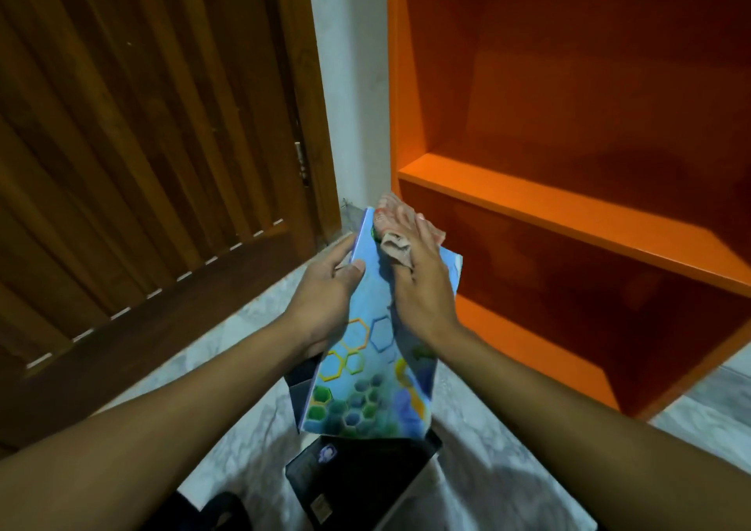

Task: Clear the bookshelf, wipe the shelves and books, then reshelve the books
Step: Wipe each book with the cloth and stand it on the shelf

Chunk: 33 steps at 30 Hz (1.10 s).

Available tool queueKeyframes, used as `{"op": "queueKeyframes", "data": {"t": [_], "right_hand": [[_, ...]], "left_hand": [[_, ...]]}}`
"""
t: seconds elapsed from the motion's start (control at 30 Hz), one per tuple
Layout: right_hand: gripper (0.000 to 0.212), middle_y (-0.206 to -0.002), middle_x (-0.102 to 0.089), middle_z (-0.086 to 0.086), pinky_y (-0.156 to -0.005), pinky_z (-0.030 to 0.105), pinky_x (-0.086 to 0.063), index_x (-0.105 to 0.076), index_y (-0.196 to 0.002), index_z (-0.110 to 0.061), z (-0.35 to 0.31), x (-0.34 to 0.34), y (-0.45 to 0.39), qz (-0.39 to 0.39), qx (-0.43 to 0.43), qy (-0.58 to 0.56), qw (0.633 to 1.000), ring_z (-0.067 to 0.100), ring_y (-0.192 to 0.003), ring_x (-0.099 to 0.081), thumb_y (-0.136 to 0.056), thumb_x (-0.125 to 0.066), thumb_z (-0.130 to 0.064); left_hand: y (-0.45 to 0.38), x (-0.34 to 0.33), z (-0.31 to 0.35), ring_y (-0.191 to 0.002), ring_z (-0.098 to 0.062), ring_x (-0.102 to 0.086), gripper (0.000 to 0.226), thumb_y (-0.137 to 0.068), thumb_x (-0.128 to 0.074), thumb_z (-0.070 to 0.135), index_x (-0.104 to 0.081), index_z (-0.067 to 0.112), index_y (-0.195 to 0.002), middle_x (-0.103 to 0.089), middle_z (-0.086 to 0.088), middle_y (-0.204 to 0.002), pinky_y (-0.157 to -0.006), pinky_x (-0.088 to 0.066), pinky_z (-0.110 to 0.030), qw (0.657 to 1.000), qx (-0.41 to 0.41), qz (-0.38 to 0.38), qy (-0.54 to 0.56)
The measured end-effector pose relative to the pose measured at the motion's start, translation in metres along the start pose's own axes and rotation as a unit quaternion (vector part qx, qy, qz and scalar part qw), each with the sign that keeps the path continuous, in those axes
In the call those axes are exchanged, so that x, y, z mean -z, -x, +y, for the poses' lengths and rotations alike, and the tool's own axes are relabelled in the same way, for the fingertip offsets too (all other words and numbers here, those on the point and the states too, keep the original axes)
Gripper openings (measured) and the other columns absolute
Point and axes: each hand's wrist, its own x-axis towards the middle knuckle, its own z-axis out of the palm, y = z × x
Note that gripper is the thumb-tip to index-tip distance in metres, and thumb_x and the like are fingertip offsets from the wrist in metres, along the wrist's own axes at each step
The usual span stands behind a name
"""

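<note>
With only the left hand (325, 303) gripping the blue book (365, 368) by its spine above the floor, the right hand (422, 286) pressing the cloth (392, 226) flat-fingered could push it loose onto the dark books (349, 486) below.

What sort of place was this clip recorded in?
Probably a room in a home. An orange bookshelf stands in a corner beside a slatted wooden door, on a pale marbled tile floor, where dark books lie.
</note>
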Motion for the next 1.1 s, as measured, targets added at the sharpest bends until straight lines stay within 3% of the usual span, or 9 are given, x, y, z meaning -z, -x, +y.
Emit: {"op": "queueKeyframes", "data": {"t": [0.17, 0.3, 0.47, 0.57, 0.63, 0.8, 0.9, 1.03, 1.1], "right_hand": [[0.065, -0.16, -0.028, -0.01, -0.124, 0.034, -0.016, -0.039, -0.149, -0.024, 0.003, -0.01, 0.027, -0.04, 0.041, 0.014, 0.998, 0.004, -0.151, -0.007, -0.089, -0.042, -0.001], [0.064, -0.151, -0.017, -0.031, -0.12, 0.034, -0.022, -0.036, -0.15, -0.028, 0.004, -0.009, 0.045, -0.113, 0.086, 0.034, 0.989, 0.0, -0.15, -0.009, -0.092, -0.047, -0.004], [0.057, -0.148, -0.038, -0.013, -0.119, 0.027, -0.021, -0.055, -0.138, -0.015, 0.014, -0.012, 0.078, -0.217, 0.147, 0.022, 0.965, -0.004, -0.146, -0.019, -0.085, -0.047, 0.004], [0.048, -0.139, -0.054, -0.017, -0.115, 0.027, -0.032, -0.063, -0.127, -0.023, 0.015, -0.012, 0.089, -0.233, 0.176, -0.026, 0.956, -0.001, -0.136, -0.04, -0.092, -0.047, 0.005], [0.035, -0.124, -0.06, -0.029, -0.103, 0.019, -0.041, -0.066, -0.118, -0.03, 0.015, -0.011, 0.095, -0.26, 0.128, -0.047, 0.956, -0.009, -0.12, -0.052, -0.099, -0.049, -0.007], [0.016, -0.107, -0.066, -0.02, -0.088, 0.016, -0.045, -0.063, -0.114, -0.029, 0.025, -0.013, 0.09, -0.243, -0.091, -0.111, 0.959, -0.012, -0.1, -0.059, -0.101, -0.054, -0.031], [0.037, -0.095, -0.061, -0.011, -0.071, 0.012, -0.043, -0.057, -0.111, -0.012, 0.028, -0.007, 0.076, -0.177, -0.191, -0.141, 0.955, -0.007, -0.08, -0.057, -0.095, -0.058, -0.045], [0.078, -0.146, -0.039, -0.01, -0.101, 0.036, -0.046, -0.036, -0.146, -0.023, 0.047, 0.011, 0.052, -0.2, -0.289, -0.179, 0.919, 0.016, -0.131, -0.047, -0.083, -0.069, -0.054], [0.075, -0.155, -0.038, -0.007, -0.106, 0.037, -0.046, -0.036, -0.149, -0.028, 0.052, 0.019, 0.042, -0.231, -0.281, -0.218, 0.906, 0.018, -0.135, -0.048, -0.085, -0.07, -0.049]], "left_hand": [[-0.006, 0.003, 0.002, -0.101, -0.033, -0.072, 0.037, -0.105, -0.039, 0.006, -0.063, 0.022, -0.129, -0.074, -0.012, -0.114, -0.085, -0.06, -0.045, 0.996, 0.045, 0.035, 0.072], [-0.019, 0.018, 0.007, -0.104, -0.034, -0.071, 0.034, -0.106, -0.037, 0.008, -0.062, 0.016, -0.129, -0.072, -0.015, -0.118, -0.082, -0.06, -0.046, 0.984, 0.067, 0.097, 0.131], [-0.027, 0.042, 0.014, -0.101, -0.033, -0.072, 0.033, -0.108, -0.037, 0.015, -0.059, 0.019, -0.132, -0.073, -0.01, -0.118, -0.083, -0.059, -0.051, 0.975, 0.042, 0.18, 0.122], [-0.029, 0.056, 0.017, -0.1, -0.033, -0.073, 0.033, -0.107, -0.04, 0.015, -0.059, 0.02, -0.132, -0.075, -0.008, -0.113, -0.081, -0.06, -0.05, 0.975, 0.031, 0.194, 0.105], [-0.028, 0.063, 0.019, -0.098, -0.032, -0.074, 0.032, -0.107, -0.041, 0.016, -0.06, 0.021, -0.132, -0.076, -0.007, -0.11, -0.081, -0.06, -0.05, 0.976, 0.024, 0.2, 0.088], [-0.027, 0.075, 0.021, -0.1, -0.033, -0.073, 0.028, -0.106, -0.042, 0.016, -0.064, 0.024, -0.121, -0.076, -0.005, -0.11, -0.089, -0.057, -0.056, 0.984, 0.015, 0.173, 0.048], [-0.025, 0.082, 0.022, -0.101, -0.033, -0.072, 0.03, -0.105, -0.042, 0.014, -0.062, 0.021, -0.127, -0.074, -0.01, -0.116, -0.09, -0.056, -0.053, 0.991, 0.015, 0.128, 0.044], [-0.019, 0.079, 0.031, -0.093, -0.025, -0.073, 0.032, -0.101, -0.049, 0.012, -0.062, 0.017, -0.13, -0.073, -0.012, -0.117, -0.084, -0.06, -0.04, 0.999, 0.003, 0.015, 0.034], [-0.015, 0.073, 0.036, -0.092, -0.022, -0.074, 0.033, -0.096, -0.052, 0.011, -0.064, 0.018, -0.125, -0.074, -0.009, -0.113, -0.081, -0.061, -0.035, 0.999, 0.006, -0.032, 0.032]]}}
